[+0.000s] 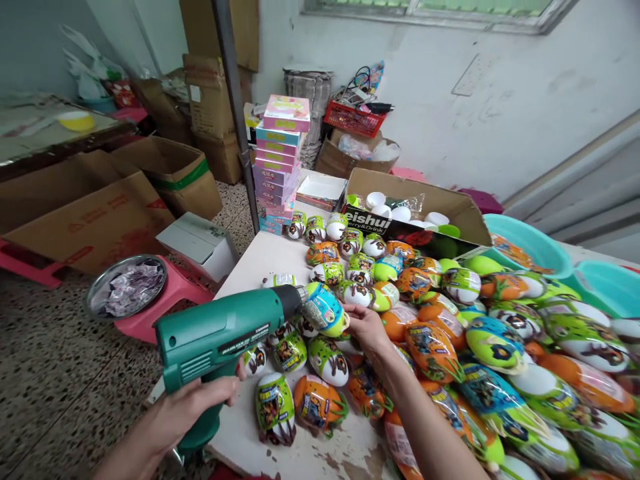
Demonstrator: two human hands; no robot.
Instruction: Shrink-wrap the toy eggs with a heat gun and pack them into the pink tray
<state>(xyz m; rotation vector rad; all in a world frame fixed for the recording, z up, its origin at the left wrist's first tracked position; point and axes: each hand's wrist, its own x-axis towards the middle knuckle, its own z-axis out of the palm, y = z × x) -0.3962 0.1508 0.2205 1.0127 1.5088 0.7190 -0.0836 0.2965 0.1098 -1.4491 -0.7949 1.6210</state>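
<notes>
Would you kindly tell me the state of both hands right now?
Left hand: closed, holding a green pistol-shaped heat gun.
Right hand: closed, holding a blue-labelled, film-wrapped oval egg.

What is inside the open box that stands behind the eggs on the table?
The open box holds round white pieces, some green ones and clear plastic. Its front wall covers the bottom.

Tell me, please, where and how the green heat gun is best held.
The green heat gun is probably best held by its handle, from the near left, where the left hand grips: the handle drops below the body, and the black front end points away, towards the blue-wrapped egg.
</notes>
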